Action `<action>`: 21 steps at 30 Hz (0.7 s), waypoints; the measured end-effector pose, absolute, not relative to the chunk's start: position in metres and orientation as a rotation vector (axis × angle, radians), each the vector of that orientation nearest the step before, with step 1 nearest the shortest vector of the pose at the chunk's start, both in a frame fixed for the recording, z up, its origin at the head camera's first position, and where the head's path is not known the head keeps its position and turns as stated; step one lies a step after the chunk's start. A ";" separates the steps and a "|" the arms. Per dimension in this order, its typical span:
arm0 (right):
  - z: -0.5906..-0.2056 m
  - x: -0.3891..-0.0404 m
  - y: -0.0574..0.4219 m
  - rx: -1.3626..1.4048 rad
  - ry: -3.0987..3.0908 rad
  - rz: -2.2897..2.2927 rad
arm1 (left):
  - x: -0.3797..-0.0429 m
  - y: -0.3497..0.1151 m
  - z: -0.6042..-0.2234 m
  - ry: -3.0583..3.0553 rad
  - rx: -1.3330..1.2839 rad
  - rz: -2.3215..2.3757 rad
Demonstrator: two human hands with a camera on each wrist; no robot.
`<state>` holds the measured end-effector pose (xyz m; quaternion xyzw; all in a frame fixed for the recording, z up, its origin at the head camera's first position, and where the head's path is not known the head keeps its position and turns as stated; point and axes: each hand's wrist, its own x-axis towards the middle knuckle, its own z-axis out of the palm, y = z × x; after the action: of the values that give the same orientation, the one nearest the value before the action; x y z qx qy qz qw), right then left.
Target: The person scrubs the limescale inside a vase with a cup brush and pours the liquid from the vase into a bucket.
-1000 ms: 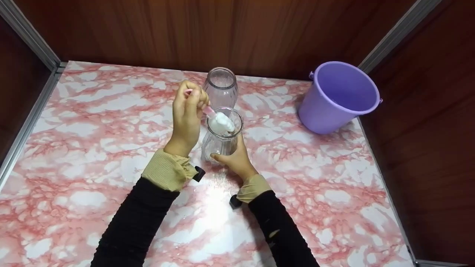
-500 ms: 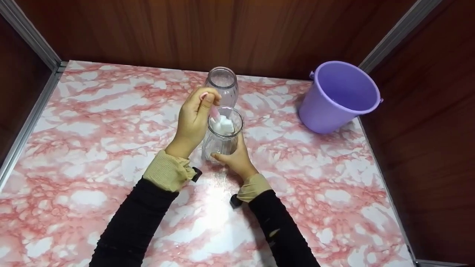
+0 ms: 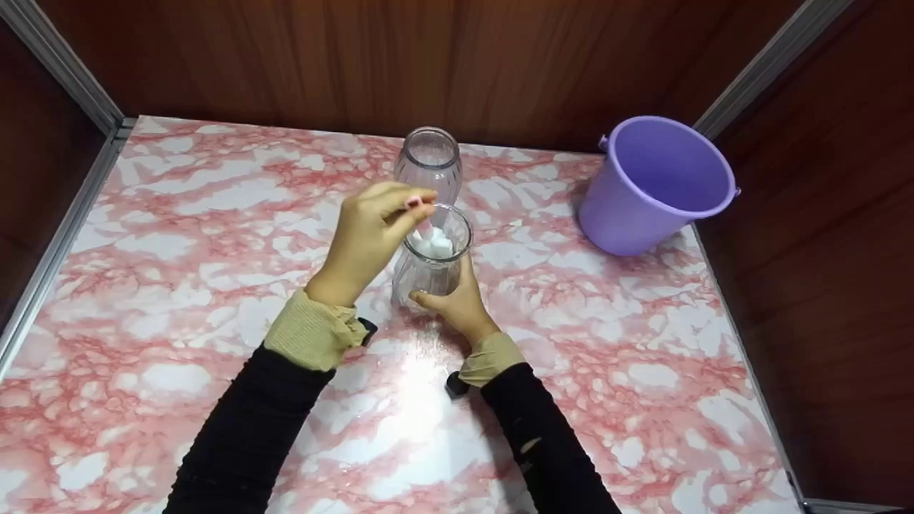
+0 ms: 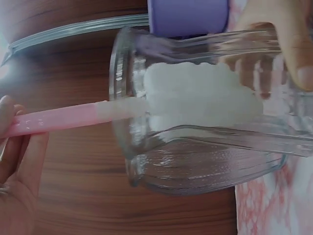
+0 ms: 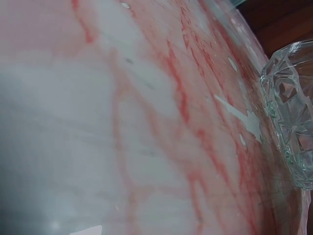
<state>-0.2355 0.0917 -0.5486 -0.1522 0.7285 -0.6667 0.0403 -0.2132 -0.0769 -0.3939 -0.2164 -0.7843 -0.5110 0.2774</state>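
My left hand (image 3: pixel 360 239) pinches the pink handle of a sponge bottle brush (image 4: pixel 54 120) above a clear glass jar (image 3: pixel 421 278). The brush's white sponge head (image 4: pixel 195 95) is inside the jar, below its rim. My right hand (image 3: pixel 460 303) grips the jar low on its side, thumb toward the front. In the right wrist view only the faceted base (image 5: pixel 293 117) of the jar shows at the right edge; the right hand is out of that view. A second clear glass jar (image 3: pixel 430 168) stands upright just behind the first.
A purple bucket (image 3: pixel 618 214) stands at the back right of the pink-and-white marbled tabletop (image 3: pixel 178 300). Dark brown wood panels (image 3: pixel 321 64) with metal trim enclose the back and both sides.
My left hand has moved right over the jar's mouth, and the brush's sponge has gone deeper into the jar. The right hand keeps its grip on the jar.
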 end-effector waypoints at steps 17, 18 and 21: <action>-0.558 -0.240 0.091 -0.501 2.213 -2.100 | -0.216 -0.077 -0.414 -2.133 -0.676 -1.299; -0.553 -0.238 0.091 -0.503 2.210 -2.095 | -0.215 -0.078 -0.414 -2.143 -0.690 -1.304; -0.539 -0.232 0.092 -0.510 2.219 -2.066 | -0.216 -0.078 -0.415 -2.173 -0.724 -1.323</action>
<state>-0.2323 0.0918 -0.5394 -0.1657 0.7213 -0.6717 0.0337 -0.2158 -0.0782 -0.4154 -0.2653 -0.7963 -0.4850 0.2456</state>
